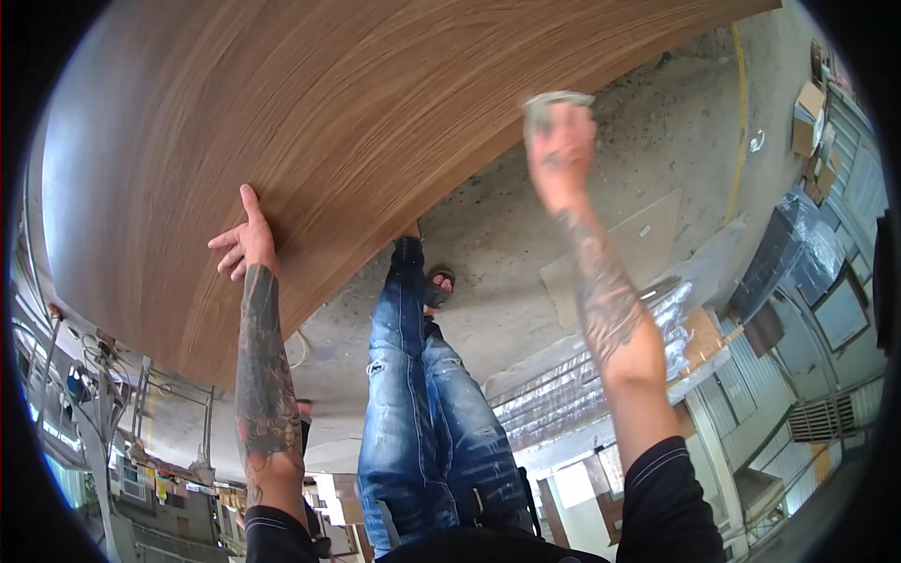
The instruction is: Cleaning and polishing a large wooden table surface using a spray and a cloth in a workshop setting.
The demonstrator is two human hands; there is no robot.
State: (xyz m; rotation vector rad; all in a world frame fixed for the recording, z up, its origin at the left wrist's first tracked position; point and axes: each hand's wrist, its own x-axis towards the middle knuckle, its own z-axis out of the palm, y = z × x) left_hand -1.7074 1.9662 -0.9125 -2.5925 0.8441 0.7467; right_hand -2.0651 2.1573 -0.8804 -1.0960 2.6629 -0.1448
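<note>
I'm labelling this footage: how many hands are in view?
2: the left hand, spread over the wood-grain panel; the right hand, holding a pale, blurred cloth-like item near its edge.

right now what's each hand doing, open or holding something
Left hand: open, fingers spread, at the wood-grain panel.
Right hand: closed, holding a pale cloth-like pad, blurred.

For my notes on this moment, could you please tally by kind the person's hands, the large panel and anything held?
Bare hands, left hand and right hand: 2
Wood-grain panel: 1
Pale item held in the right hand, blurred: 1
Total: 4
</note>
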